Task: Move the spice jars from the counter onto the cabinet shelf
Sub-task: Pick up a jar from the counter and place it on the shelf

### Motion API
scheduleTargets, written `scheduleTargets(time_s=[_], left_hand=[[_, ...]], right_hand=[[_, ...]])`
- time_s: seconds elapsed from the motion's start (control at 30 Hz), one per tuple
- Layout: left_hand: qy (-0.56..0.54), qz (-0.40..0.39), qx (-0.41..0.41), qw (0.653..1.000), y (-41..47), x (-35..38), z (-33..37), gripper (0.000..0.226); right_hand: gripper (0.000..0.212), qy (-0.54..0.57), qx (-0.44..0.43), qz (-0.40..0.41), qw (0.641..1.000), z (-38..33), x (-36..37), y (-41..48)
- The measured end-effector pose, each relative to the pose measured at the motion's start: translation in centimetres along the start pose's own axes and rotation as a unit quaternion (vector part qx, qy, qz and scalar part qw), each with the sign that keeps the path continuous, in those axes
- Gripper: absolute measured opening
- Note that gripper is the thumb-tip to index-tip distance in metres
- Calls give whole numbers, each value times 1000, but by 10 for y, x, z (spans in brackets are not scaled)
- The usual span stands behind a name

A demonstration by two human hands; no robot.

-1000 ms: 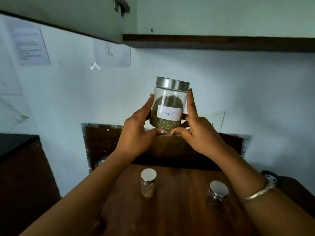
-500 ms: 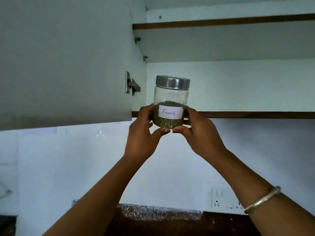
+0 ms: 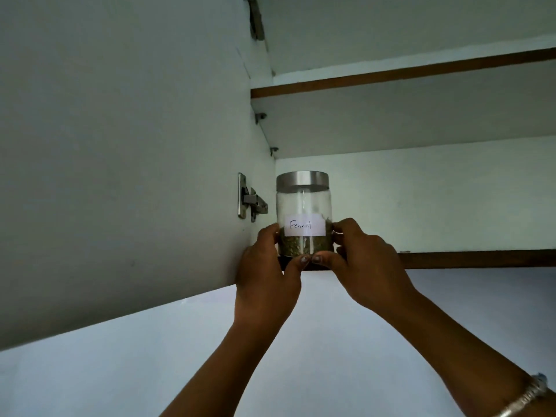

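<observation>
Forearms bare; slim silver bangle (image 3: 526, 397) on wrist of right hand (image 3: 365, 266).

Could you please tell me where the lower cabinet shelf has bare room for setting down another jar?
Right of the Fennel jar, between lower shelf edge and upper shelf, nothing stands against the back wall; the shelf top itself is hidden. The left corner is crowded: jar, left hand, right hand, hinge, door.

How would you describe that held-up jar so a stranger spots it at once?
Find the wall cabinet with its white door open to the left. At the left end of the lower shelf, beside the hinge, the left hand and right hand hold a clear glass jar. It alone has a steel lid, greenish seeds and a handwritten label.
</observation>
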State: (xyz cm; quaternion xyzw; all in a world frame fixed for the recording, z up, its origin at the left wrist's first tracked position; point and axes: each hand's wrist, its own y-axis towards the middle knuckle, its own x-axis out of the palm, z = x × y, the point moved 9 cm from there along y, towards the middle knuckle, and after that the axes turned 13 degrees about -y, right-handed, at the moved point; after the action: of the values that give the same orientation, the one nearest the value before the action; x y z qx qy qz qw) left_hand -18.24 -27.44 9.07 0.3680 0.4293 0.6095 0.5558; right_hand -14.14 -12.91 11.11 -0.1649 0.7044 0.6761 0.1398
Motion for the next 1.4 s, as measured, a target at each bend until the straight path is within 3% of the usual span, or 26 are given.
scheduleTargets(time_s=[0.2, 0.37, 0.63, 1.0, 1.17, 1.4], left_hand=[[5, 2, -30, 1000, 3, 6, -13, 29], [16, 17, -19, 1000, -4, 10, -12, 31], [130, -33, -18, 991, -15, 16, -18, 62], [211, -87, -30, 973, -19, 23, -16, 70], [232, -123, -33, 964, -33, 31, -8, 74], [248, -212, -24, 945, -56, 39, 14, 95]], right_hand=[[50, -29, -8, 11, 999, -2, 2, 5], [50, -117, -42, 8, 992, -12, 8, 2], [74, -254, -58, -26, 965, -21, 23, -13], [79, -250, -57, -76, 964, -18, 30, -14], [90, -216, -47, -101, 970, -18, 32, -24], [89, -187, -65, -159, 967, -19, 24, -63]])
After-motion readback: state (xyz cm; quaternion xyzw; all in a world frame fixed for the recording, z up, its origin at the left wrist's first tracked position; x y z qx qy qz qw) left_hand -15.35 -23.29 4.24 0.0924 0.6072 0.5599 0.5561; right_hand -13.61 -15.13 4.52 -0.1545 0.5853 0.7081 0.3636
